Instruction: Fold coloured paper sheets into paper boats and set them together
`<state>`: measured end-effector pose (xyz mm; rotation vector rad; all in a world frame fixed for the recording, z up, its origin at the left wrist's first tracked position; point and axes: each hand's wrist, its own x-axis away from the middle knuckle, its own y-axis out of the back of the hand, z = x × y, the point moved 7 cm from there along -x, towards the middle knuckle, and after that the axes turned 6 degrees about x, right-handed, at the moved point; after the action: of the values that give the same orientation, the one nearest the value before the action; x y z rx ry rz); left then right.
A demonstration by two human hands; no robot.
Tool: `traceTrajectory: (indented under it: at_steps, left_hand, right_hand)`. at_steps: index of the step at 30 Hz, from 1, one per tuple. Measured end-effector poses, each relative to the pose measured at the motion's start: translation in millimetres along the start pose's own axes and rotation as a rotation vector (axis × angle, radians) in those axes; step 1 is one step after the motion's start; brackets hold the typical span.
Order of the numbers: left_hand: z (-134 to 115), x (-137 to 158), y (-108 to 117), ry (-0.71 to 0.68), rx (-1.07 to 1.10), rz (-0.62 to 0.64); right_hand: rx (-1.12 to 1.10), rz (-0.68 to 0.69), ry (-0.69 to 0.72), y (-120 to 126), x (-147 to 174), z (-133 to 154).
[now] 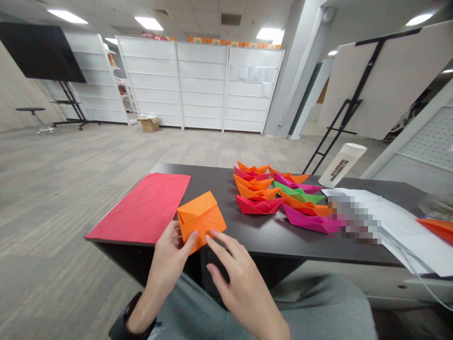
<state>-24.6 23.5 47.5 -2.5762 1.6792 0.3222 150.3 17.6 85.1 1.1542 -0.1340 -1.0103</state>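
A partly folded square of orange origami paper is held up over the table's front edge, tilted, with creases and a flap along its upper left. My left hand pinches its lower left corner between thumb and fingers. On the paper's lower part rest the fingertips of my right hand, its fingers apart and its thumb free below. Just behind the paper lies a red sheet. To the right, folded paper boats stand in two rows, among them a red boat, a green boat and a magenta boat.
The dark table also carries a white cylinder, printed white sheets and an orange folded piece at the right. A pixelated patch hides something there. White shelving and a screen on a stand are farther back.
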Motion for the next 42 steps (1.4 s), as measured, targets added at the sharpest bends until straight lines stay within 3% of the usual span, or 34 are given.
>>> traceTrajectory:
  at_steps: [4,8,12,14,17,19,22,29,33,38,42]
  left_hand:
    - [18,2,-11,0.054,-0.055,0.000]
    - [15,7,-19,0.081,-0.267,0.247]
    - [-3,13,-11,0.102,-0.550,0.497]
    - [-16,9,1,-0.019,-0.645,0.455]
    - [-26,5,13,-0.327,-0.772,0.415]
    - [-15,8,12,-0.451,-0.872,0.521]
    - [5,12,5,-0.516,-0.966,0.660]
    - [-1,9,-21,-0.552,-1.073,0.636]
    - [-2,6,-20,-0.580,-1.040,0.586]
    - [6,-3,-10,-0.535,-0.885,0.573]
    - [7,-14,-4,-0.458,-0.780,0.457]
  right_hand:
    - [0.045,0.027,-0.031,-23,-9,2]
    - [0.017,0.080,-0.058,-35,-12,-9]
    - [-0.022,0.102,-0.054,-34,-13,-14]
    - [-0.045,0.111,-0.024,-33,-13,-15]
    - [-0.066,0.132,0.011,-32,-14,-19]
    - [-0.050,0.113,-0.002,-29,-13,-25]
    - [0.007,0.088,-0.025,-23,-11,-34]
    - [0.083,0.138,0.010,-22,-4,-36]
    - [0.037,0.148,-0.046,-30,-6,-45]
    - [-0.047,0.041,-0.088,-26,-15,-50]
    - [-0.088,-0.078,-0.094,-21,-21,-50]
